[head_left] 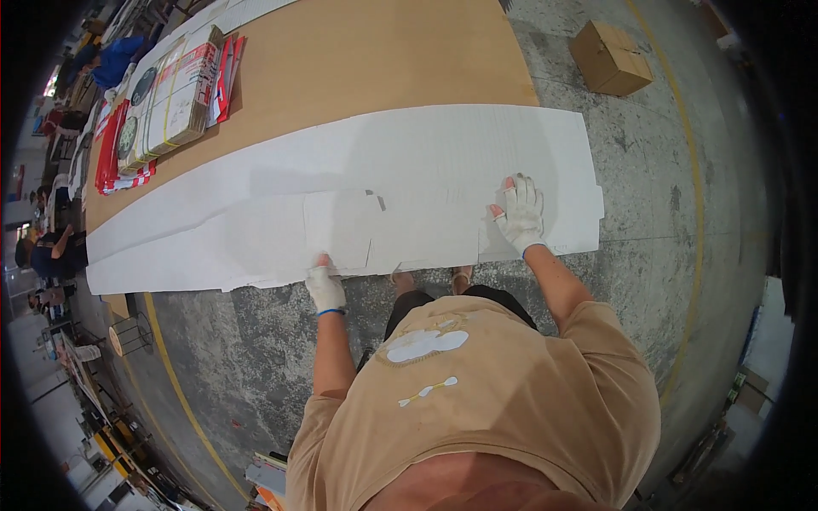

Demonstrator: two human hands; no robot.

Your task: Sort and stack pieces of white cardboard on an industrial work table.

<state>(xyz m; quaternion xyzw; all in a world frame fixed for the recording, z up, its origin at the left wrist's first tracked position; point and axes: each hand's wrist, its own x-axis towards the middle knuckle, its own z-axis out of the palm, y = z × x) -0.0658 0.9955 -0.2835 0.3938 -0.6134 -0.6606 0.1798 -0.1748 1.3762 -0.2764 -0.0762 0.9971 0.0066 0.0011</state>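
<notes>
A large white cardboard sheet (409, 153) spreads across the near part of the table. On its near side lies a smaller white cardboard piece (336, 226) with creases and slits. My left hand (326, 288), in a white work glove with a bare thumb tip, grips the near edge; its thumb rests on top and its other fingers are hidden below the edge. Farther right, my right hand (522, 215) lies flat on the white cardboard with fingers spread. Its glove leaves the thumb tip and one fingertip bare.
Brown board (375, 60) covers the table behind the white sheet. A strapped stack of printed cartons (175, 98) sits at the far left, with red and white packets (226, 77) beside it. A brown cardboard box (610, 60) stands on the floor at right. Other people work far left.
</notes>
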